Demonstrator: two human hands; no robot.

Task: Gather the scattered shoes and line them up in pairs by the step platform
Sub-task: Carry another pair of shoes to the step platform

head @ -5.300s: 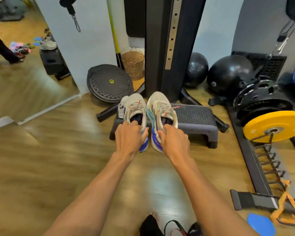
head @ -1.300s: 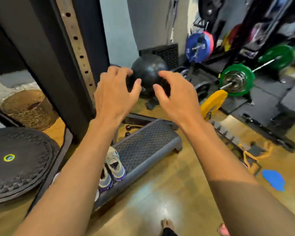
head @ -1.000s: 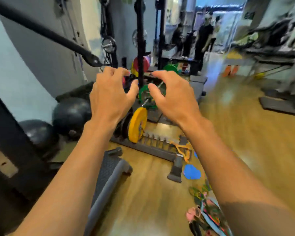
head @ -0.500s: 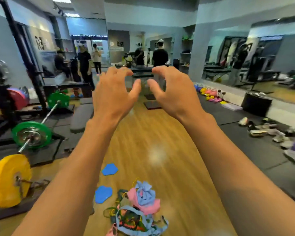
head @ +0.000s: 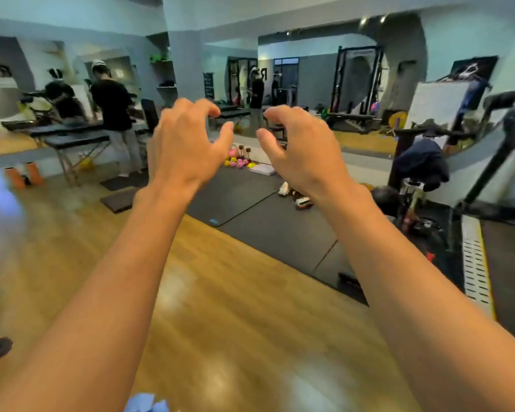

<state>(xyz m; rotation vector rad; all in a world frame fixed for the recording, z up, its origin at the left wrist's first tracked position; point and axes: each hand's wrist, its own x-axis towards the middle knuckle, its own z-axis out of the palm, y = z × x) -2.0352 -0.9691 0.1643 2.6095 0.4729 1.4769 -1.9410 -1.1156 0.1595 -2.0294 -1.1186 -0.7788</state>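
The view has swung away from the step platform to more shoes on the far mat, the next pair to fetch; the left hand and right hand are raised apart, empty, fingers loosely curled.

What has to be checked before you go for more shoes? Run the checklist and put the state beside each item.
1. Free left hand: ok, it holds nothing.
2. Free right hand: ok, it holds nothing.
3. Target found: ok, shoes lie on the dark mat ahead.
4. Matching pair: cannot tell, the right wrist hides part of them.
5. Route: ok, bare wooden floor leads up to the mat.
6. Sight of the step platform: not ok, out of view.
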